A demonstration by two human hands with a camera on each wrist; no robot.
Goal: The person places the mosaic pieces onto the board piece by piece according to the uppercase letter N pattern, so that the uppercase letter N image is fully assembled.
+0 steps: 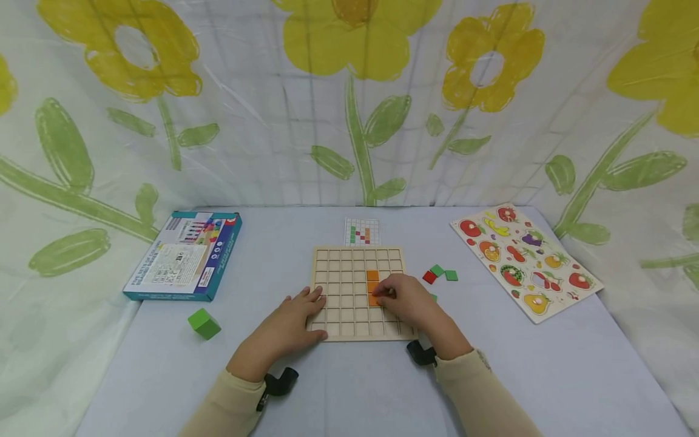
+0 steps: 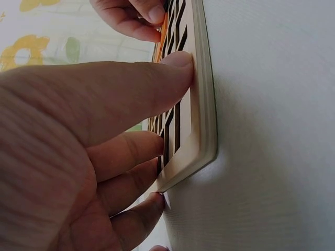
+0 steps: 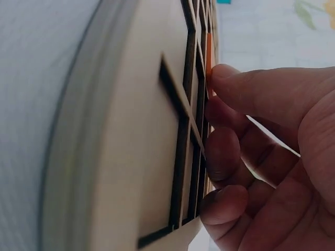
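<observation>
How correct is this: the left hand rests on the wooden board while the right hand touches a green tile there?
Only the colour is wrong: the head view shows the right hand touching an orange tile. The left hand does rest on the wooden board.

Left hand (image 1: 290, 320) — splayed; right hand (image 1: 409, 298) — bent inward.

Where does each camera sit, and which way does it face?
Head: on the head, facing forward and down at the wooden grid board; left hand, right hand, sleeves show.
Left wrist: on that wrist, facing along the left hand at the board's corner; right fingers show too.
Right wrist: on that wrist, facing along the right hand across the board; only that hand shows.
Head and left wrist share both hands.
</observation>
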